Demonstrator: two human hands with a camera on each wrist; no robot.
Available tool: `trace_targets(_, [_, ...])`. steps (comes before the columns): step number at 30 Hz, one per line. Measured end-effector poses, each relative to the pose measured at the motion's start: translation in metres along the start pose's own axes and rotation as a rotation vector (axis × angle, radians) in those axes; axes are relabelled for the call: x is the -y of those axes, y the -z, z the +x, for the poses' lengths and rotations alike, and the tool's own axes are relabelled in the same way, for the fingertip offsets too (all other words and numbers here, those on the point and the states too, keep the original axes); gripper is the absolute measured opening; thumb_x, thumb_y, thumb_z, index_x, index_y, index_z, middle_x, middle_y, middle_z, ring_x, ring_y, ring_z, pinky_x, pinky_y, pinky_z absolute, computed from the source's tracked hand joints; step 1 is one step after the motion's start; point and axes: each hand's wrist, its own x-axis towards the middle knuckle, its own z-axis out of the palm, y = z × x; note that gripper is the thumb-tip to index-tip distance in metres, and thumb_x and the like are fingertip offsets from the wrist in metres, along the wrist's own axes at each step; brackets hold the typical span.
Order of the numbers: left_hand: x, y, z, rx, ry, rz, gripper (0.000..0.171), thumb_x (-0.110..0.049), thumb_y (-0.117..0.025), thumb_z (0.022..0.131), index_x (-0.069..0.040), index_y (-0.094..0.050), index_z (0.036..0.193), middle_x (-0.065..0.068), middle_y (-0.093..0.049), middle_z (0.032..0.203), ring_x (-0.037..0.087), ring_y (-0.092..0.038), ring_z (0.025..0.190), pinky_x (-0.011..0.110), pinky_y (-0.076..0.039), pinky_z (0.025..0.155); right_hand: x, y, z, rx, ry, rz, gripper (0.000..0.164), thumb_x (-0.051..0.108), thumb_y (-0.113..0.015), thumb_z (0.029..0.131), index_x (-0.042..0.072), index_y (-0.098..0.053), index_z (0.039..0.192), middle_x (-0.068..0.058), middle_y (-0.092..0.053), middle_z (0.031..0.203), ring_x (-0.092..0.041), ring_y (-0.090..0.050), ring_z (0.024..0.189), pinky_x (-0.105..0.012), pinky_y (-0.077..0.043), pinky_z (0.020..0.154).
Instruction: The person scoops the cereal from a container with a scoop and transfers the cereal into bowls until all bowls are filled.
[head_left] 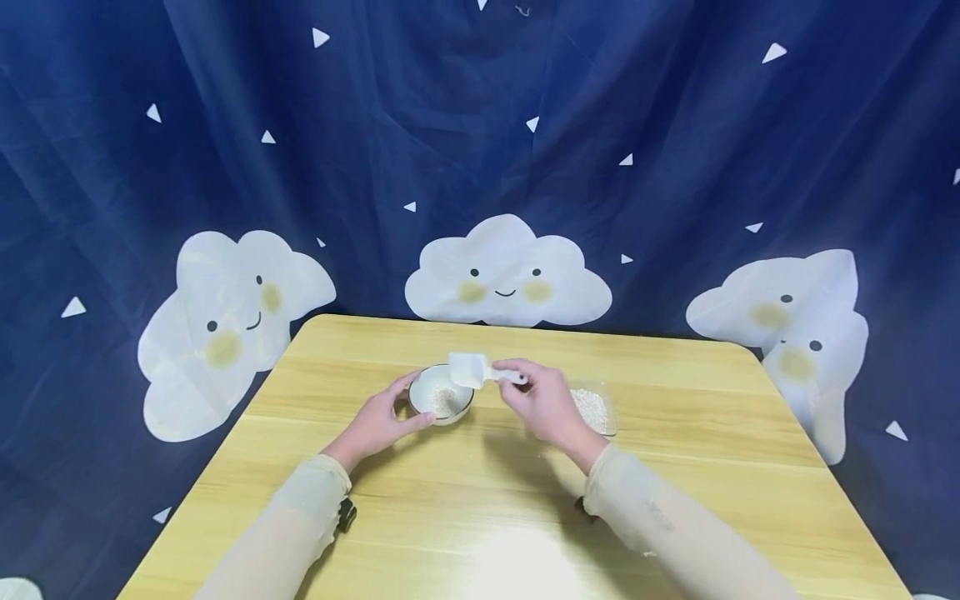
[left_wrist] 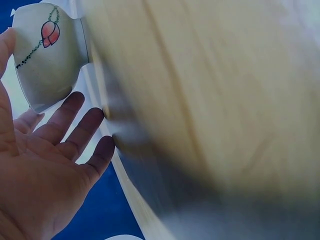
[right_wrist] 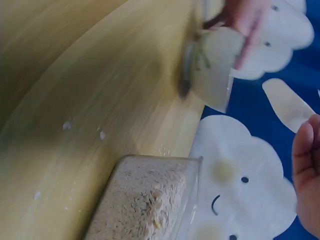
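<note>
My left hand (head_left: 378, 423) holds a small cream bowl (head_left: 456, 417) by its left side, thumb at the near rim and fingers round the far side. In the left wrist view the bowl (left_wrist: 47, 65) shows a red flower bud and a green vine. Some pale flakes (head_left: 444, 403), like oats, lie inside it. My right hand (head_left: 549, 404) pinches the handle of a white scoop (head_left: 467, 369), its head above the bowl's right rim. The scoop's inside is hidden. In the right wrist view, only the scoop's end (right_wrist: 286, 105) and part of the hand (right_wrist: 306, 175) appear.
Right of the bowl, partly behind my right hand, stands a clear container (head_left: 610, 423) of oat-like flakes (right_wrist: 150, 202). A few loose flakes (right_wrist: 102, 135) lie on the wooden table (head_left: 450, 508). A dark blue cloud-patterned curtain (head_left: 360, 167) hangs behind the table.
</note>
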Motion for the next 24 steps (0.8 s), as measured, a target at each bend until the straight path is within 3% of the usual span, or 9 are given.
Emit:
trace_targets(3, [0.001, 0.0, 0.0, 0.004, 0.001, -0.002, 0.098, -0.056, -0.083, 0.09, -0.019, -0.036, 0.168, 0.02, -0.063, 0.152, 0.038, -0.057, 0.144, 0.065, -0.037, 0.125, -0.005, 0.018, 0.0, -0.015, -0.281, 0.197, 0.034, 0.01, -0.072, 0.097, 0.008, -0.075, 0.13, -0.014, -0.08, 0.091, -0.017, -0.069, 0.07, -0.021, -0.053, 0.056])
trace_targets(7, [0.003, -0.001, 0.001, 0.004, 0.001, -0.004, 0.098, -0.056, -0.083, 0.089, -0.02, -0.035, 0.168, 0.02, -0.062, 0.153, 0.038, -0.057, 0.144, 0.066, -0.039, 0.124, -0.02, 0.046, -0.007, -0.031, -0.457, 0.326, 0.041, 0.013, -0.073, 0.097, 0.006, -0.07, 0.138, -0.012, -0.083, 0.104, -0.018, -0.073, 0.081, -0.023, -0.06, 0.068])
trace_targets(11, [0.004, -0.001, 0.001, 0.005, 0.002, -0.001, 0.098, -0.057, -0.083, 0.089, -0.022, -0.036, 0.168, 0.02, -0.062, 0.152, 0.038, -0.057, 0.144, 0.065, -0.04, 0.123, -0.038, 0.075, -0.022, -0.055, -0.49, 0.387, 0.045, 0.01, -0.071, 0.099, -0.004, -0.064, 0.141, -0.006, -0.083, 0.101, -0.013, -0.072, 0.08, -0.024, -0.063, 0.076])
trace_targets(16, [0.001, 0.0, -0.001, 0.008, 0.006, 0.005, 0.097, -0.058, -0.082, 0.089, -0.023, -0.036, 0.168, 0.019, -0.064, 0.149, 0.037, -0.059, 0.141, 0.064, -0.043, 0.121, -0.061, 0.108, -0.044, -0.078, -0.517, 0.402, 0.048, 0.008, -0.068, 0.101, -0.013, -0.057, 0.144, 0.01, -0.082, 0.091, -0.004, -0.069, 0.076, -0.022, -0.063, 0.073])
trace_targets(24, [-0.001, 0.006, -0.002, 0.005, -0.011, 0.017, 0.091, -0.058, -0.08, 0.091, -0.025, -0.04, 0.166, 0.014, -0.068, 0.141, 0.033, -0.063, 0.132, 0.059, -0.05, 0.113, -0.08, 0.143, -0.069, -0.133, -0.561, 0.433, 0.046, 0.01, -0.069, 0.104, -0.012, -0.057, 0.142, 0.009, -0.083, 0.093, -0.004, -0.07, 0.077, -0.022, -0.063, 0.073])
